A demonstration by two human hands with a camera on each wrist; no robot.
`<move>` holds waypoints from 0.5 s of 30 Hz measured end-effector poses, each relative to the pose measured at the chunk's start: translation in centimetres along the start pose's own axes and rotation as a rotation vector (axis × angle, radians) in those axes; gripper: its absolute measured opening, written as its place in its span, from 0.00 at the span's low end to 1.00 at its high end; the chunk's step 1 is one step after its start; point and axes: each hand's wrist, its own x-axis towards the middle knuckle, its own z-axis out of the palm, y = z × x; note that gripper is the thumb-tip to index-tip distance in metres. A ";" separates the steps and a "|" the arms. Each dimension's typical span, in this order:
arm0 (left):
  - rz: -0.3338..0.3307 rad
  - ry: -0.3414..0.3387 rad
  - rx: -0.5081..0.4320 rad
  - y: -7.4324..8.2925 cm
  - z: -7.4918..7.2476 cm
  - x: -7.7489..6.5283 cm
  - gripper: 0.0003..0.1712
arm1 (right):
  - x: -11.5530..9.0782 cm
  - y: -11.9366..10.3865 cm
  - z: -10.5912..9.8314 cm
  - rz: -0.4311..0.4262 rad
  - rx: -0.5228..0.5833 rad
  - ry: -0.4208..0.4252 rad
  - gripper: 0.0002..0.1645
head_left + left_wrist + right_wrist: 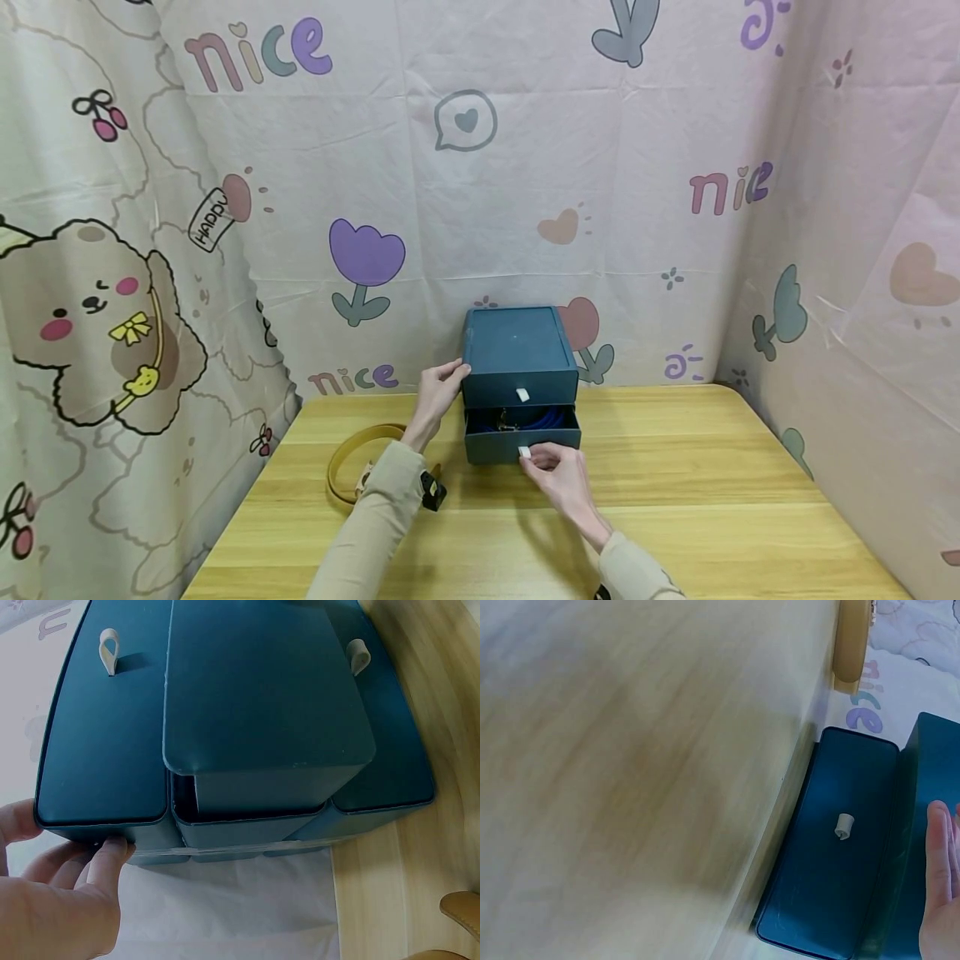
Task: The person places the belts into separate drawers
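Note:
A dark teal drawer box (517, 342) stands at the back of the table, three drawers high in the left wrist view. Its middle drawer (270, 690) is pulled out. Inside that drawer lie a blue strap-like coil (551, 419) and a gold-coloured metal piece (506, 421). My left hand (437, 396) grips the box at its upper left front corner, thumb and fingers on either side of the edge. With thumb and fingertips my right hand (562, 479) pinches the white pull tab (524, 452) on the pulled-out drawer; only part of this hand shows in the right wrist view.
On the wooden table (675, 467), left of the box, a tan belt (333, 462) lies coiled, partly behind my left forearm. A small black object (432, 492) sits beside it. Printed curtains (480, 192) hang behind the table and at both sides.

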 end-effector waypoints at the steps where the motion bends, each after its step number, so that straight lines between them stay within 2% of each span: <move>1: 0.002 0.001 0.001 0.0 0.0 0.0 0.26 | 0.0 0.0 0.0 -0.004 -0.002 0.002 0.05; 15: -0.003 0.007 0.010 0.1 0.0 -0.1 0.26 | 0.9 0.1 0.2 -0.012 -0.014 0.006 0.05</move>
